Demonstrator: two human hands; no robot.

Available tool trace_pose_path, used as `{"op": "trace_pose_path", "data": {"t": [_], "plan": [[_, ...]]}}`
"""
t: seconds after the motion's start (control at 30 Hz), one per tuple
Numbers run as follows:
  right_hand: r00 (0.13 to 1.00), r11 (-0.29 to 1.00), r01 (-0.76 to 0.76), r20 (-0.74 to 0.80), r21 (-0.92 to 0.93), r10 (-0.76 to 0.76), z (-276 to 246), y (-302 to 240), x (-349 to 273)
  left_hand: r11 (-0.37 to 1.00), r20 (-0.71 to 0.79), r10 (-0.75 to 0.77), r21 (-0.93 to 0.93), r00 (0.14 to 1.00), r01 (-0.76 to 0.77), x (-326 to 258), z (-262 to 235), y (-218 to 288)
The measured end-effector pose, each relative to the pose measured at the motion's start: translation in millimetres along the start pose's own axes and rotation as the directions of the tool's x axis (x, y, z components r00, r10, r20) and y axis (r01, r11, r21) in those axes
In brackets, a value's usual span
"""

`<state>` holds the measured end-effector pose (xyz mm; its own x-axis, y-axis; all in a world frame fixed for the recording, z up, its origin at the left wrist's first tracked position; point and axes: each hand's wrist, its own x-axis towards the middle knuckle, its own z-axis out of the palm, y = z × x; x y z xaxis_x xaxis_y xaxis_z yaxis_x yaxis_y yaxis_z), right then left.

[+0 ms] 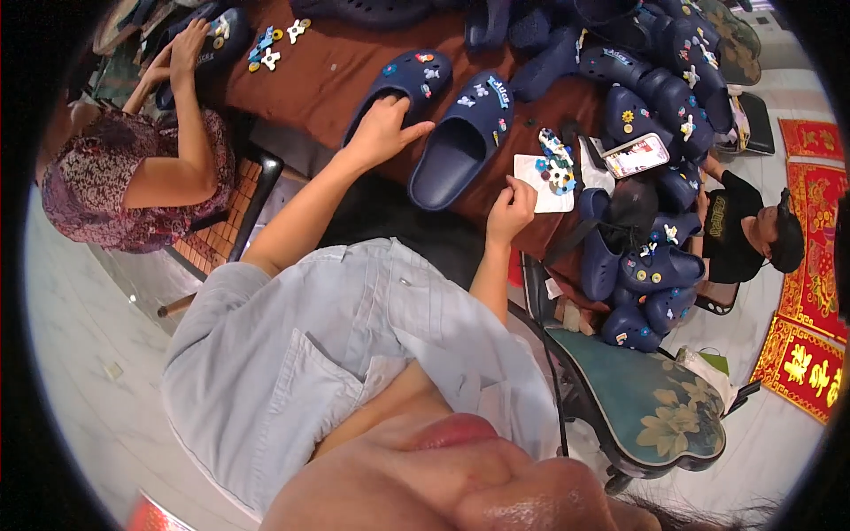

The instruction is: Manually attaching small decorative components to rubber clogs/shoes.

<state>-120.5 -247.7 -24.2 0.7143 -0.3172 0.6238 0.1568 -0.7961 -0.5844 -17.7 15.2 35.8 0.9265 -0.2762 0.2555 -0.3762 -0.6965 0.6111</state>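
Brown cloth (pixel 310 71) is spread over a worktable, and pale marbled floor (pixel 84 310) is seen at eight o'clock. Just above the view's centre, towards twelve, a navy-blue, round-toed, moulded clog with coloured charms (pixel 425 75) is placed beside a second navy-blue moulded clog with white and pale-blue charms (pixel 460 149). The first clog's opening is entered by the left hand (pixel 385 133), thumb spread outside; the fingertips are hidden, so whether anything is gripped cannot be told. The right hand (pixel 512 208) is held well apart, at four o'clock from the left, fingers curled beside a flat white pad (pixel 529 168) bearing a cluster of small multicoloured charms (pixel 560 173); whether anything is pinched cannot be told.

The step in hand is judged to be charm fitting, with the upper worked from inside. A steady clog and a charm brought to a hole seem called for next.

At two o'clock, movement is hemmed in by heaped navy clogs (pixel 660 93) and a pale-framed phone (pixel 637 155). More room is offered at ten. Near the cloth's front edge, care is needed with the second clog's heel.
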Motion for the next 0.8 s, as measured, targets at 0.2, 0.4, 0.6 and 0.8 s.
{"op": "trace_pose_path", "data": {"t": [0.2, 0.4, 0.6, 0.8], "plan": [[0.999, 0.998, 0.054, 0.011, -0.034, -0.053, 2, -3, -2, 1.000, 0.036, 0.026, -0.013, 0.999, -0.026, 5, 11, 16], [0.998, 0.998, 0.061, 0.022, -0.005, -0.061, 2, -5, -3, 0.992, 0.049, -0.040, 0.121, 0.998, 0.034, 11, 21, 28], [0.996, 0.997, 0.082, 0.026, 0.001, -0.082, 4, -1, -6, 0.985, 0.021, -0.100, 0.143, 0.995, 0.096, 14, 29, 35], [0.995, 0.997, 0.081, 0.049, 0.009, -0.082, 4, -4, -5, 0.993, -0.033, -0.089, 0.077, 0.996, 0.091, 5, 25, 35]]}}
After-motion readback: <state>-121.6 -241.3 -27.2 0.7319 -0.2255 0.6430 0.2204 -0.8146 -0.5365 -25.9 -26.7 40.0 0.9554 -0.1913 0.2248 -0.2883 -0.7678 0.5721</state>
